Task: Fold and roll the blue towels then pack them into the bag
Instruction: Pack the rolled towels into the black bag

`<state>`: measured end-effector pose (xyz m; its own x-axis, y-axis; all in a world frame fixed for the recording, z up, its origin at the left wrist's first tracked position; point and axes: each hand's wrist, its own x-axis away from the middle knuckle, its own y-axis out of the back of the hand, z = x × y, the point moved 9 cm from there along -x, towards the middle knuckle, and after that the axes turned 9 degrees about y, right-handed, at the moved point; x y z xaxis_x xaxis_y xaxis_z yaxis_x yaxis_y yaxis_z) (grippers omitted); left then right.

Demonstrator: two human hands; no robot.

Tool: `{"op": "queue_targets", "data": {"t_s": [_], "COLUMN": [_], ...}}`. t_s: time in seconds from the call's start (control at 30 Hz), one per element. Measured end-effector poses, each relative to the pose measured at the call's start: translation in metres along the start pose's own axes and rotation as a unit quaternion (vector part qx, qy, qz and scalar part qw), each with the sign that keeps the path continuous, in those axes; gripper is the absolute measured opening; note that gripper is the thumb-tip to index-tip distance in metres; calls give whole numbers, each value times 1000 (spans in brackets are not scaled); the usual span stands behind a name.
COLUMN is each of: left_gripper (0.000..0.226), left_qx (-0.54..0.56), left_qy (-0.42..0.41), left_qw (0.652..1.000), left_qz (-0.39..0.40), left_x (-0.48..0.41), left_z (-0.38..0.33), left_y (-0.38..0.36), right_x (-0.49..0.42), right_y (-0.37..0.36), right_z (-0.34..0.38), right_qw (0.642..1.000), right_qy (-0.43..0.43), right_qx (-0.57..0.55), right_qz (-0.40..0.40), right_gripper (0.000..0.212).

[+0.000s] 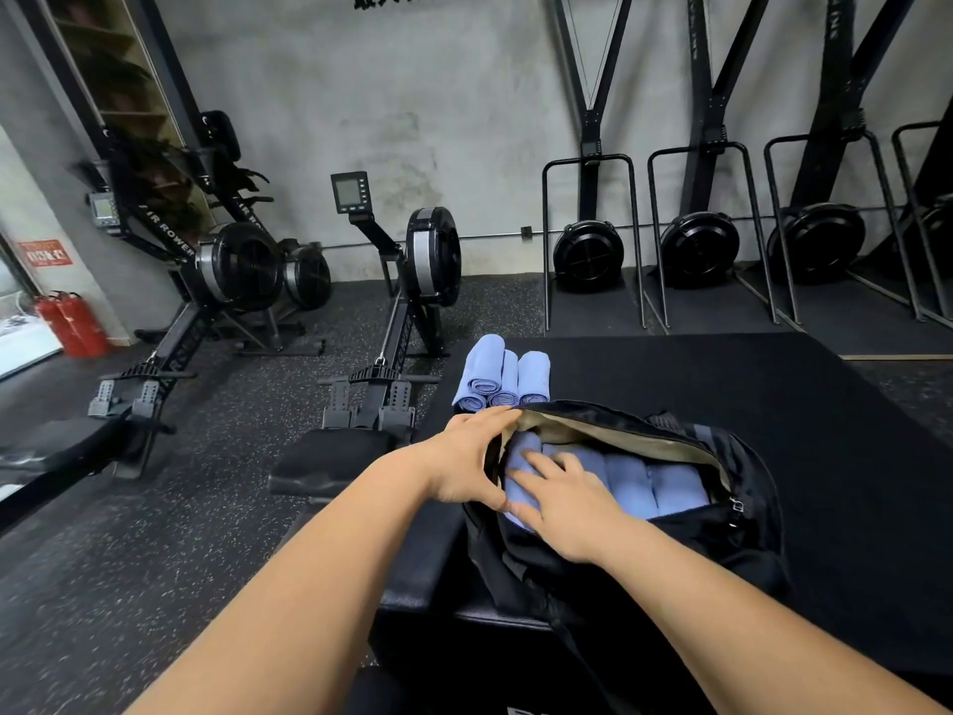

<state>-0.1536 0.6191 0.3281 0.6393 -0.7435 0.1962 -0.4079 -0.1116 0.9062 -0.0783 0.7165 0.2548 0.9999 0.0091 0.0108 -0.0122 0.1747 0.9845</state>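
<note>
1. The left hand (466,459) is bracing the left end of the black fabric duffel bag (722,539). Its fingers are stretching along the far lip and the thumb is sitting at the near lip, so it looks to be spreading the mouth rather than pinching it.
2. The right hand (564,503) is lying flat with straight, splayed fingers, pressing on the leftmost light-blue rolled towel (521,454) inside the bag.
3. The other packed blue rolls (650,487) are lying side by side to its right and filling the opening, with beige lining (593,430) showing above them.
4. The waiting stack of blue rolled towels (497,376) is sitting on the black padded platform (773,405), just beyond the bag's far lip. Its long axes are running away from the person and its coiled ends are facing the bag.
5. That stack is lying straight ahead of the left fingertips, so the left hand is nearer. The right hand would be crossing over the bag to reach it.
6. The stack is sitting close to the platform's left edge, with a black rowing machine (412,281) on the floor beyond. Open mat is lying to the right, and room inside the bag is looking tight.
</note>
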Motion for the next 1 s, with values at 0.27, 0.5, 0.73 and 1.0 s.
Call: {"op": "queue_targets", "data": {"t_s": [0.27, 0.5, 0.73, 1.0], "left_gripper": [105, 49, 20, 23], "left_qx": [69, 163, 140, 178], "left_qy": [-50, -64, -25, -10], "left_qw": [994, 973, 976, 964], "left_qz": [-62, -153, -164, -196], "left_x": [-14, -22, -52, -78], "left_z": [-6, -19, -29, -6], "left_y": [0, 12, -10, -39], "right_x": [14, 39, -14, -86], "right_y": [5, 121, 127, 104], "right_z": [-7, -49, -107, -132], "right_qw": [996, 895, 949, 980], "right_qy": [-8, -1, -116, -141], "right_qx": [-13, -114, -101, -111], "right_qz": [-89, -432, -274, -89], "right_gripper": [52, 23, 30, 3]}}
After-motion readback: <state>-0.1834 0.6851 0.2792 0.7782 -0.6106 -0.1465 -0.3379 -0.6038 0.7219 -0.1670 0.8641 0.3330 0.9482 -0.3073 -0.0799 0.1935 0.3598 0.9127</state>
